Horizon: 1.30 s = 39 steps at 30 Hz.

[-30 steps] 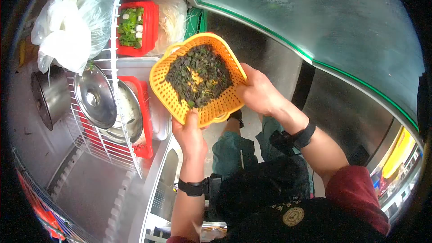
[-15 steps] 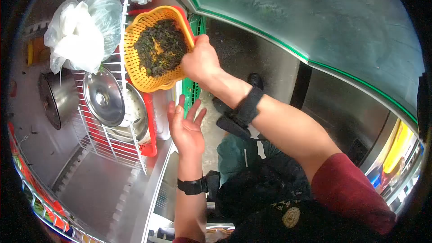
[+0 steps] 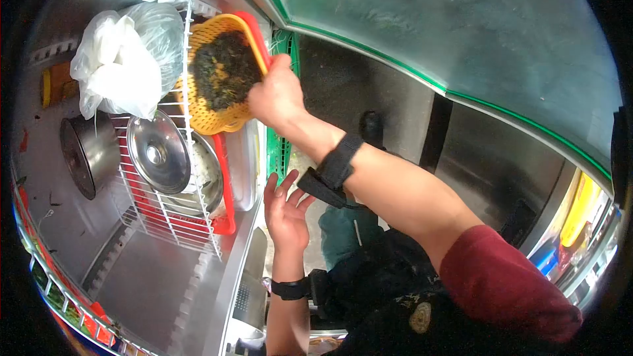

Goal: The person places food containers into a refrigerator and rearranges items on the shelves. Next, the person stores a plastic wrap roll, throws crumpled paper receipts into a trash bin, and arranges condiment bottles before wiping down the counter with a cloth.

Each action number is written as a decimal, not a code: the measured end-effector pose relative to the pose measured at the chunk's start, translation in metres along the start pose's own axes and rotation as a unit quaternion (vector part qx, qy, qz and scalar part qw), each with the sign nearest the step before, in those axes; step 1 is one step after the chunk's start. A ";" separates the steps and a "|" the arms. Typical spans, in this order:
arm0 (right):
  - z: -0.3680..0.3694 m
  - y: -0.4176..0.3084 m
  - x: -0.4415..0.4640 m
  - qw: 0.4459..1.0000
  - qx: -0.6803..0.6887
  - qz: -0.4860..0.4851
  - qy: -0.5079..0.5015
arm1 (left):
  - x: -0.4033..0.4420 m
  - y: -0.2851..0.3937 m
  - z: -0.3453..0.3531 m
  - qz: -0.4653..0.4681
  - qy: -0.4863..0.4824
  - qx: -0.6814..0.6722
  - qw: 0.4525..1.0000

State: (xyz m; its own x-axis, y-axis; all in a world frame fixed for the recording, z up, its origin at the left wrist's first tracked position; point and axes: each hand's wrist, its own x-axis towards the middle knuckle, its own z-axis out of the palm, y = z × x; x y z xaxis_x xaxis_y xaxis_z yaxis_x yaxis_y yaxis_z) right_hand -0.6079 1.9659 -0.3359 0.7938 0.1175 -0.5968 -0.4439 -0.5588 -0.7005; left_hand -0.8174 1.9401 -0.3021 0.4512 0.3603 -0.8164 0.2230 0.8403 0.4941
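My right hand (image 3: pixel 278 95) is closed on the rim of a yellow perforated plastic basket (image 3: pixel 227 122). Dark green, wilted-looking leafy bits (image 3: pixel 227 69) fill the basket, though motion blurs them. The basket is at the front of a white wire shelf (image 3: pixel 173 219) in an opened fridge, and part of it lies behind the shelf's edge bars. Lower down, my left hand (image 3: pixel 288 221) is apart from the basket, fingers spread and palm turned up, holding nothing.
On the shelf are white plastic bags (image 3: pixel 122 66) and a pot with a steel lid (image 3: pixel 158 151). A dark-based metal pot (image 3: pixel 91 155) lies deeper inside. A red tray (image 3: pixel 225 223) shows below the shelf. The green-edged fridge door (image 3: pixel 422 26) hangs open at right.
My right hand has carried the yellow basket slightly left, farther into the shelf. My left hand has drawn down and to the right, away from the basket.
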 end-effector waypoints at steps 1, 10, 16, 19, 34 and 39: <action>-0.005 0.006 0.000 0.999 -0.034 0.011 -0.009 | 0.000 0.000 0.000 -0.001 -0.001 -0.002 1.000; -0.032 0.037 -0.018 0.999 0.034 0.008 -0.026 | -0.002 0.005 0.009 -0.010 -0.019 0.045 0.999; -0.014 0.014 0.003 0.997 0.000 -0.073 -0.020 | -0.004 0.002 0.005 -0.015 -0.020 0.015 1.000; -0.002 -0.006 0.020 0.994 -0.023 -0.087 -0.062 | -0.004 0.001 0.003 -0.008 -0.021 0.023 0.999; 0.085 -0.025 0.032 0.988 -0.084 -0.133 -0.012 | -0.019 0.006 -0.014 -0.005 -0.014 0.025 1.000; 0.122 -0.030 0.046 0.996 0.073 0.029 -0.037 | -0.023 0.006 -0.019 0.011 -0.018 0.028 0.999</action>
State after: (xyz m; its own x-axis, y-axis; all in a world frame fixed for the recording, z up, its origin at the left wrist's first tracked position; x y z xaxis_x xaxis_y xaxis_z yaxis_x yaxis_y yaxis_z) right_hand -0.6086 2.0886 -0.3904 0.7352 0.1511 -0.6608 -0.5482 -0.4410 -0.7107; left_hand -0.8425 1.9444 -0.2858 0.4864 0.3628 -0.7949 0.2599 0.8085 0.5280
